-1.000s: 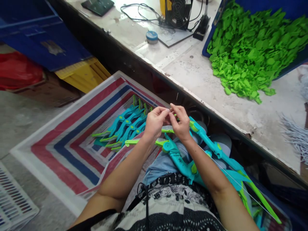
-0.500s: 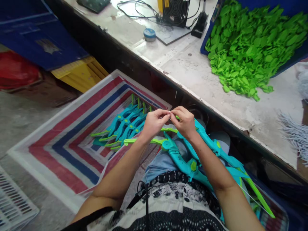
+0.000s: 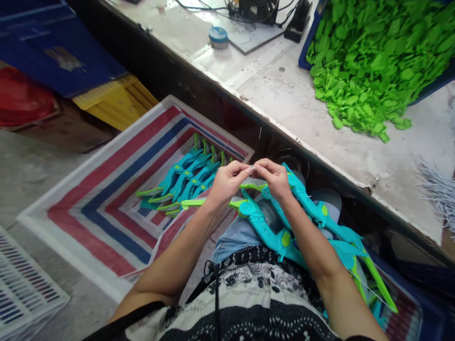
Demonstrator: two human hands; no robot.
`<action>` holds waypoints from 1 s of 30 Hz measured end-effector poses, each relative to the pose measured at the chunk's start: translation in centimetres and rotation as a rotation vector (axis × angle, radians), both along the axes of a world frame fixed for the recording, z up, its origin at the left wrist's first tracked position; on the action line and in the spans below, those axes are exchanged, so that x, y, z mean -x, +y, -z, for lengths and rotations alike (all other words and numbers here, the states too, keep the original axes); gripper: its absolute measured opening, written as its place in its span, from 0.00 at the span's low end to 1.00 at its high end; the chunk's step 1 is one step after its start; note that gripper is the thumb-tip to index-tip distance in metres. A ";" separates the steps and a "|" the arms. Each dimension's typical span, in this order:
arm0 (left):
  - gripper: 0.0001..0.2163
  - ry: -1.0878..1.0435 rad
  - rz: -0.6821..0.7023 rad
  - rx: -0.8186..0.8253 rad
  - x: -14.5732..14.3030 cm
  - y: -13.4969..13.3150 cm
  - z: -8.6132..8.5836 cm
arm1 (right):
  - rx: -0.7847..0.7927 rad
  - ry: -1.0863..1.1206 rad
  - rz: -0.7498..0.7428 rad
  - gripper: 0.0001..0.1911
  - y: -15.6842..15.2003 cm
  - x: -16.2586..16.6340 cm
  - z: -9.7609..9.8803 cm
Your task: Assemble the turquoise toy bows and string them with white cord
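My left hand (image 3: 224,182) and my right hand (image 3: 273,178) meet fingertip to fingertip above my lap, each pinching a thin clear string. The string (image 3: 369,289) runs back past my right forearm toward the lower right. Under my hands lie teal and green plastic toy bows (image 3: 265,227) across my lap, one long limb (image 3: 334,232) reaching to the right. More finished bows (image 3: 185,182) lie stacked in the striped woven bag (image 3: 95,203) on the floor to my left.
A workbench (image 3: 295,109) runs diagonally ahead, carrying a blue crate heaped with green plastic pieces (image 3: 373,52), a small fan (image 3: 256,9), cables and a round blue-lidded tin (image 3: 218,36). Grey strands (image 3: 439,189) lie at its right end. Blue, yellow and red crates stand at upper left.
My hands stayed pinched together on the string and barely shifted. The view tilted down a little, so the bench top slid upward in the picture.
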State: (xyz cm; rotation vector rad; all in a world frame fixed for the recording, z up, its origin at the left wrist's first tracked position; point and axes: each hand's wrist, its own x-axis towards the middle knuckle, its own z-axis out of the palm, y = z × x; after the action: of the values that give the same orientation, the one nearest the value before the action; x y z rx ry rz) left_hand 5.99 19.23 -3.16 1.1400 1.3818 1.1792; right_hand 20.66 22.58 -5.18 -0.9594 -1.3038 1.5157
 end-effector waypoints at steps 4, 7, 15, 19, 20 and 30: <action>0.09 0.001 -0.011 0.006 0.1 -0.2 0.1 | -0.002 0.060 -0.042 0.11 -0.1 -0.2 0.0; 0.09 0.028 -0.022 0.000 0.0 -0.2 0.3 | -0.085 -0.003 -0.056 0.09 -0.2 -0.4 -0.3; 0.09 0.095 -0.134 -0.005 -1.2 -0.5 0.3 | -0.632 -0.605 0.084 0.11 -0.2 -0.5 0.2; 0.09 0.046 -0.134 0.029 -1.2 -0.2 0.7 | -0.626 -0.766 0.121 0.12 0.1 -0.6 0.8; 0.09 0.011 -0.134 0.031 -1.0 -0.1 0.9 | -0.616 -0.764 0.113 0.12 -0.1 -1.1 0.6; 0.16 -0.258 -0.089 -0.012 -0.2 1.2 0.9 | -0.378 -1.392 0.074 0.26 -7.5 -17.9 2.2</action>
State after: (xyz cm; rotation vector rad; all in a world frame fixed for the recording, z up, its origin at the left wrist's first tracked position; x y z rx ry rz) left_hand 6.17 20.38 -4.01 0.9059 1.2379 1.3486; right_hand 38.56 15.03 -7.35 -1.8501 -2.2988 0.3168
